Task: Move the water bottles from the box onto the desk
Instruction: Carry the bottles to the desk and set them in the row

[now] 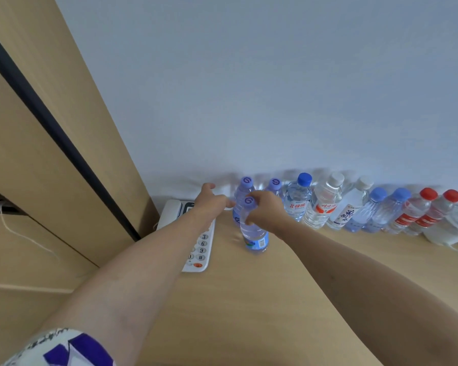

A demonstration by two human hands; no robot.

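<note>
A row of water bottles stands along the wall on the wooden desk. In front of the row, a purple-capped bottle with a blue label stands upright on the desk. My right hand grips its upper part just below the cap. My left hand reaches out over the phone with its fingers stretched toward another purple-capped bottle at the row's left end; I cannot tell if they touch. A third purple-capped bottle stands behind my right hand. The box is out of sight.
A white desk phone lies under my left forearm at the desk's left end. Right of the purple caps stand bottles with blue, white and red caps. A white plastic bag sits far right. A wooden cabinet rises on the left.
</note>
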